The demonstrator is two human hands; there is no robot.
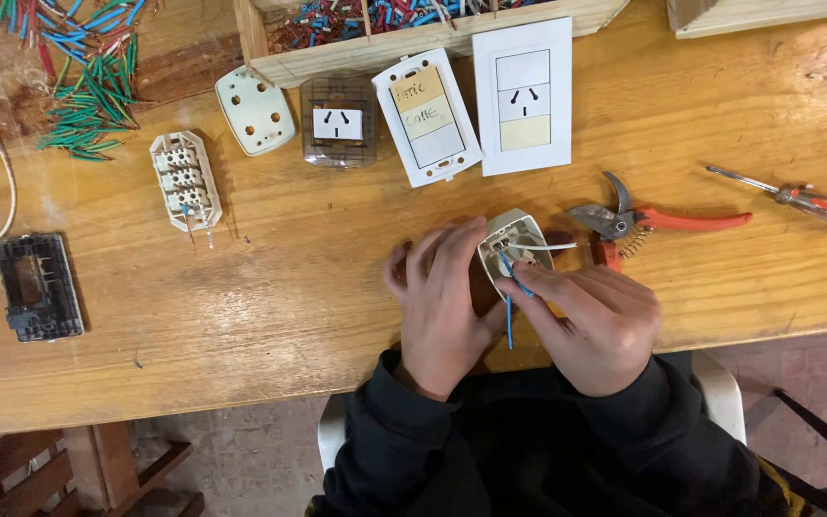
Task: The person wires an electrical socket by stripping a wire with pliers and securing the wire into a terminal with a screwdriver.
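Head view, looking down on a wooden workbench (739, 124); both hands near the front edge, dark sleeves.

Left hand (442, 306): fingers curled around the left side of a small white socket module (514, 239), steadying it on the bench top; hand closed on the module, back of hand toward the camera.

Right hand (595, 325): fingers pinched narrow on a blue wire (509, 311) that runs from the open back of the module down toward the person; fingertips right at the module's lower right corner. A white wire (552, 246) sticks out of the module to the right; whether either wire is seated in a terminal, cannot tell.

Just to the right of the module: orange-handled cutting pliers (662, 222), jaws pointing left, close to the white wire's end but apart from it; further right, a screwdriver with a red and clear handle (796, 199), well apart.

Back row, left to right: white terminal frame (185, 180) with short wires hanging from it; rounded white cover plate (255, 109); clear box holding a white socket (339, 123); tilted white wall plate with beige inserts (427, 117); upright white wall plate with a socket in the middle (523, 96).

Far left: black module frame (38, 287); loose green wire offcuts (93, 110) in a heap; a wooden tray (356, 53) of red and blue wire pieces at the top edge.
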